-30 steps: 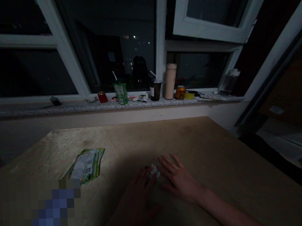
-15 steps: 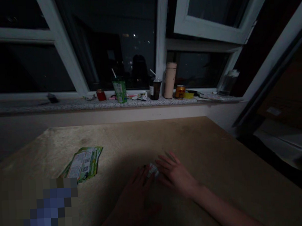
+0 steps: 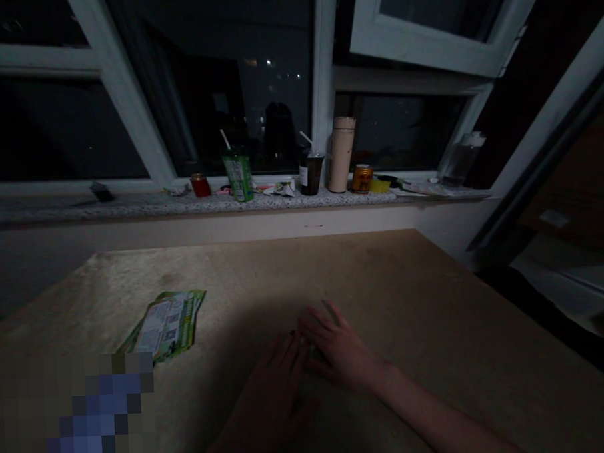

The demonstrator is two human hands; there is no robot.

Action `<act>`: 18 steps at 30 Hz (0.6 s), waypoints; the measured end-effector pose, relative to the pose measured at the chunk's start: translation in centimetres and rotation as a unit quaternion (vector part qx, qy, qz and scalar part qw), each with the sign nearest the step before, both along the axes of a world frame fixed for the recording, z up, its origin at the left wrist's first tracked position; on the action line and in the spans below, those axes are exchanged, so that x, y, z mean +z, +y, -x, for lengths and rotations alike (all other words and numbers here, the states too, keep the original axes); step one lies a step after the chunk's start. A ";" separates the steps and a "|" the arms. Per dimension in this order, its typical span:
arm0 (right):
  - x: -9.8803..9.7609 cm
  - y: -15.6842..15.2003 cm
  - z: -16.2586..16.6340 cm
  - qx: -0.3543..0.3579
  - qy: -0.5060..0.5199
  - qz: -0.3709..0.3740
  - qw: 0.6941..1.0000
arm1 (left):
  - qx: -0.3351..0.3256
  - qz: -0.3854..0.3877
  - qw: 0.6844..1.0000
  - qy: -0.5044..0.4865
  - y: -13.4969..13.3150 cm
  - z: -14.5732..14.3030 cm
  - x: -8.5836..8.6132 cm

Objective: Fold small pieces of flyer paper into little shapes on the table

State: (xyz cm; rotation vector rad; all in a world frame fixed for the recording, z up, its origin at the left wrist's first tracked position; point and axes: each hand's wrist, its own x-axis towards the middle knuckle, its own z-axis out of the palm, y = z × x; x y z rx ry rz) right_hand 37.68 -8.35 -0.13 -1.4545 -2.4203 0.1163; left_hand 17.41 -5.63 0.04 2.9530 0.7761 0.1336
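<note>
In the head view my left hand [image 3: 273,378] lies palm down on the table [image 3: 374,263], dim in its own shadow, fingers stretched forward. My right hand [image 3: 340,348] comes in from the right, also palm down with fingers extended and its thumb side towards the left hand. The fingertips of both meet or nearly meet. Beneath and between them a sliver of a small whitish piece [image 3: 311,347] shows; the fingers hide most of it, so its kind is unclear. Neither hand is visibly wrapped around anything.
Green printed pouches [image 3: 173,325] lie flat on the table's left side. Along the windowsill [image 3: 276,204] stand a green cup [image 3: 238,177], a dark drink cup [image 3: 310,176], a pink thermos [image 3: 341,154], a red jar [image 3: 200,185], an orange can [image 3: 362,179] and a clear bottle [image 3: 463,159].
My right hand has slid left towards my left hand, and its fingers now cover most of the small whitish piece that showed between the hands before. My left hand has barely moved.
</note>
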 end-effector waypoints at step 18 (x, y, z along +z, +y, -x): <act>0.2 -0.8 -0.7 0.030 0.037 0.037 0.998 | 0.029 0.056 0.998 -0.027 -0.9 0.1 -0.3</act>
